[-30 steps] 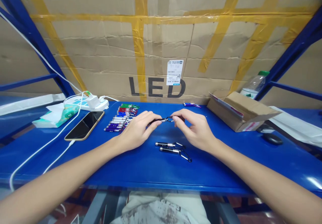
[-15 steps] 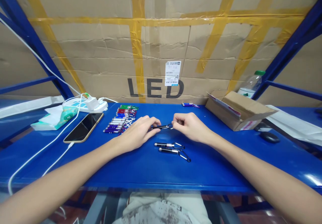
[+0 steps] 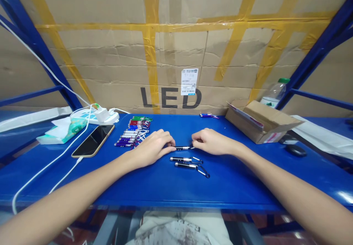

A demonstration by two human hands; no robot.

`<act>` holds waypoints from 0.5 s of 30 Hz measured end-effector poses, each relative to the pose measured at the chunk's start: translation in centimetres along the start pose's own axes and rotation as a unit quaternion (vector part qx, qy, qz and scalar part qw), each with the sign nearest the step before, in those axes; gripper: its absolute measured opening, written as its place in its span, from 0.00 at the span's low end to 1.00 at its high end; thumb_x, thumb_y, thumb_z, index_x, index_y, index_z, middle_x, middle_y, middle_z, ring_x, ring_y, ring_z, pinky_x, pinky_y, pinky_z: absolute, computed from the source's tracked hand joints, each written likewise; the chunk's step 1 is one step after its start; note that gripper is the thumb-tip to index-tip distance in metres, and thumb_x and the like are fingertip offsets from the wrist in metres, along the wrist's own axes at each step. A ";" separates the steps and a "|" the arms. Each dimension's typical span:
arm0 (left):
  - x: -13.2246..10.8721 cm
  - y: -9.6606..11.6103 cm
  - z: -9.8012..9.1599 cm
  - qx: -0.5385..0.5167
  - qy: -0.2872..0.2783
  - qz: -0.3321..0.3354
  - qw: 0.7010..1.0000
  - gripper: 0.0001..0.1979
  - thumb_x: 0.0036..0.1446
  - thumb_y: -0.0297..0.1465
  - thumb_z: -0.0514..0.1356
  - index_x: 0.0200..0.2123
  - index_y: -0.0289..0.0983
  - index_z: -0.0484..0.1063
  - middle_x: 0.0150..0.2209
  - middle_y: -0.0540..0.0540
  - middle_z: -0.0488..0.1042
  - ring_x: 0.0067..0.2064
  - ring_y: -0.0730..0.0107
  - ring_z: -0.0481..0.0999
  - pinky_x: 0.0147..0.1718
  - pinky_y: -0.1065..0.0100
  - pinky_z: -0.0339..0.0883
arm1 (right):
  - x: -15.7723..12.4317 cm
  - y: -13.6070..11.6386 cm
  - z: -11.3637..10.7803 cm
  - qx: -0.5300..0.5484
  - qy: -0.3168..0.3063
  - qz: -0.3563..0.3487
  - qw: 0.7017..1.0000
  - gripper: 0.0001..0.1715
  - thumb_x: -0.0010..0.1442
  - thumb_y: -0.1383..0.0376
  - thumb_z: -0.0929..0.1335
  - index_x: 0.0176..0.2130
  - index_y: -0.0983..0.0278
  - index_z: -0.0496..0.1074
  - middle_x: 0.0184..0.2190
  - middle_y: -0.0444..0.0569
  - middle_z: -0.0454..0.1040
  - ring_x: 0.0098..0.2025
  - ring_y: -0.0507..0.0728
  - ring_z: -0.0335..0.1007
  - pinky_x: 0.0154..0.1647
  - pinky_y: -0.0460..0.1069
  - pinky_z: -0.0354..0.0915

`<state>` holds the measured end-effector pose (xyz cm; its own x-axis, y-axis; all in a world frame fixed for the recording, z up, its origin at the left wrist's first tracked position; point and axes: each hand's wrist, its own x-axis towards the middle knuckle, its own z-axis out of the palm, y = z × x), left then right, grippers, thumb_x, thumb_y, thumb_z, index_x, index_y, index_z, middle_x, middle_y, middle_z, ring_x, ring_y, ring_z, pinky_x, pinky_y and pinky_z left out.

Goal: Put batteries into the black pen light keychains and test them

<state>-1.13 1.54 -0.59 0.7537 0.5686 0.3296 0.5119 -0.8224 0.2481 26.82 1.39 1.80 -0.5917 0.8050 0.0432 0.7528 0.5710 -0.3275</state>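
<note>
A black keychain flashlight (image 3: pixel 182 148) lies level between my two hands, just beyond two others. My left hand (image 3: pixel 154 146) pinches its left end between thumb and fingers. At its right end, the fingers of my right hand (image 3: pixel 211 141) are curled closed on the clip, which they mostly hide. Closer to me lie a second black flashlight (image 3: pixel 180 159) and a third black flashlight (image 3: pixel 185 165), side by side, their carabiner clips pointing right. Left of my left hand is a column of several coloured keychain flashlights (image 3: pixel 129 135) in green, red, blue, silver and purple.
A phone (image 3: pixel 93 140) on a charging cable, a tissue pack (image 3: pixel 62 131) and a power strip (image 3: pixel 111 118) sit at left. Blue flashlights (image 3: pixel 205 115) lie at the back. An open cardboard box (image 3: pixel 257 127), a bottle (image 3: pixel 275 90) and a black mouse (image 3: pixel 295 150) stand at right.
Both hands have brought the black flashlight slightly toward me, closer to the other two. My right fingers now cover more of its clip.
</note>
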 end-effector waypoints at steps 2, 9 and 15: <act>0.1 0.1 -0.1 0.002 -0.006 -0.005 1.000 0.15 0.77 0.41 0.55 0.44 0.38 0.77 0.43 0.44 0.80 0.46 0.58 0.73 0.47 0.58 0.67 | -0.1 0.2 -0.2 -0.020 -0.017 -0.001 1.000 0.18 0.65 0.69 0.66 0.23 0.61 0.64 0.22 0.42 0.71 0.26 0.54 0.60 0.32 0.50 0.51; 0.1 1.2 -0.7 -0.025 -0.022 -0.060 0.998 0.19 0.75 0.48 0.57 0.48 0.40 0.76 0.44 0.45 0.78 0.47 0.57 0.75 0.48 0.58 0.67 | -0.1 0.1 -0.2 -0.091 0.037 0.016 0.995 0.31 0.75 0.50 0.65 0.23 0.61 0.66 0.21 0.47 0.72 0.24 0.55 0.61 0.31 0.52 0.48; -0.3 1.7 -0.8 -0.019 -0.057 -0.033 0.998 0.42 0.50 0.62 0.72 0.59 0.41 0.72 0.53 0.43 0.75 0.52 0.51 0.74 0.50 0.57 0.68 | 0.0 0.0 0.8 -0.014 0.064 -0.069 0.996 0.20 0.75 0.50 0.68 0.38 0.62 0.74 0.36 0.49 0.80 0.39 0.59 0.72 0.42 0.52 0.59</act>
<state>-0.81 -0.04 0.41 0.7618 0.6143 0.2058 0.5477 -0.7804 0.3016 26.59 1.22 1.02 -0.6497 0.7319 0.2056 0.6761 0.6799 -0.2839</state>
